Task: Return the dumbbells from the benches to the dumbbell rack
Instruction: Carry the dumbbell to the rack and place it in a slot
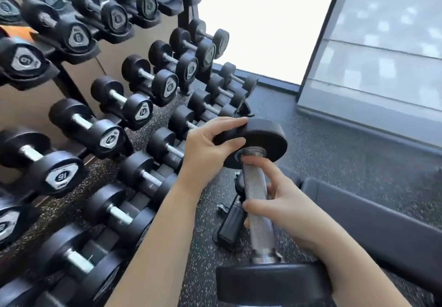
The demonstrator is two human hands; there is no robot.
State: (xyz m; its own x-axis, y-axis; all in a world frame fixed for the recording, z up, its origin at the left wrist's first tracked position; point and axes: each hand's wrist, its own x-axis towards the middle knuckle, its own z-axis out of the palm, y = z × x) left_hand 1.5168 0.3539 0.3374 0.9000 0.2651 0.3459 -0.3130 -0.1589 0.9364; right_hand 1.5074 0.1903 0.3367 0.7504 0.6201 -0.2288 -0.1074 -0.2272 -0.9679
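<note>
Dumbbell is held on end at 5 o'clock, beside the rack at 9 o'clock. Left hand pinches the upper head's rim; right hand curls loosely round the knurled handle. Tighten the right grip fully before tilting it level toward the rack.

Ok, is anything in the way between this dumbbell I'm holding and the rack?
Nothing visible. The dumbbell, gripped by the left hand and right hand, is right beside the rack, with only bare floor between. The nearest lower cradles already hold stored dumbbells, though.
</note>
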